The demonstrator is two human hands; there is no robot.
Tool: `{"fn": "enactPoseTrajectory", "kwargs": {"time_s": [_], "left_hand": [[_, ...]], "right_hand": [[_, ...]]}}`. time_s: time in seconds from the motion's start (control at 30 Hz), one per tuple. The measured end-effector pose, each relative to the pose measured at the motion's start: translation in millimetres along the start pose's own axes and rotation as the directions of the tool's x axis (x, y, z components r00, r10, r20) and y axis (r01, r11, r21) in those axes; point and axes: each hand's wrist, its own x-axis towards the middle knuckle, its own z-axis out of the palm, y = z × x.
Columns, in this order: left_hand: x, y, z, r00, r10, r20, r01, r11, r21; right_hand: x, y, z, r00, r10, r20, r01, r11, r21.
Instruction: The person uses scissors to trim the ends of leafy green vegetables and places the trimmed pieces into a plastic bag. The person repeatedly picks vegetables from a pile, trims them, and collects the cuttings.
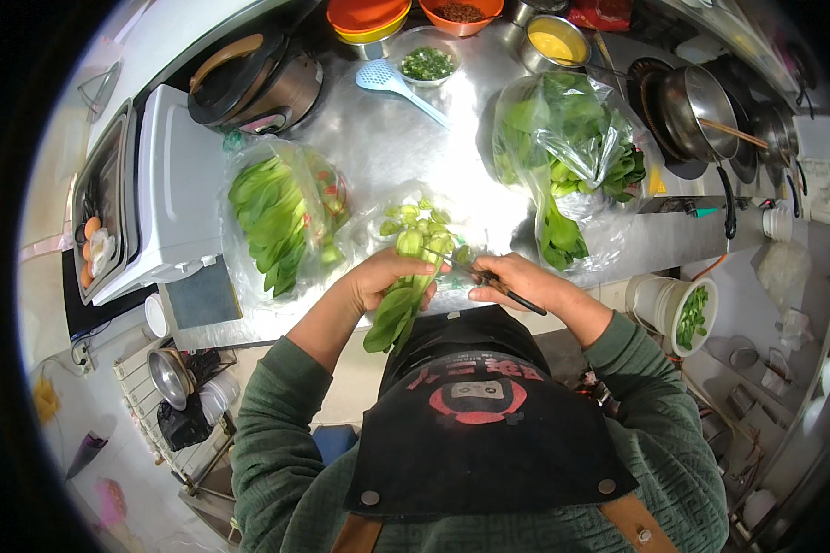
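My left hand (386,276) grips a head of bok choy (402,304), its leaves hanging over the counter's front edge and its pale base pointing away from me. A small knife (487,278) with a dark handle is in my right hand (519,282), its blade against the bok choy's base. Cut pale green pieces (415,214) lie just beyond on clear plastic. To the left, a plastic bag holds leafy bok choy (270,221). A larger clear bag of bok choy (560,131) rests to the right.
On the steel counter (360,145) are a light blue slotted spoon (387,79), a bowl of chopped greens (427,63), a rice cooker (270,90) and a pot of yellow liquid (557,41). Pans (698,114) stand on the stove at right. A white bucket (692,318) holding leaves stands below.
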Motion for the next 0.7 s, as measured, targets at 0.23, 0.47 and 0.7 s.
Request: {"fn": "enactPoseTrajectory", "kwargs": {"time_s": [0.23, 0.47, 0.7], "left_hand": [[5, -7, -7, 0.998, -0.037, -0.047, 0.038, 0.999, 0.015], [10, -12, -14, 0.996, -0.07, -0.057, 0.072, 0.997, 0.028], [11, -16, -19, 0.994, -0.061, -0.086, 0.066, 0.996, 0.059]], "right_hand": [[8, -2, 4, 1.0, -0.014, 0.003, 0.014, 1.0, -0.006], [16, -13, -2, 0.996, 0.061, 0.071, -0.054, 0.993, -0.1], [23, -24, -3, 0.997, -0.008, 0.071, 0.009, 1.0, -0.022]]}}
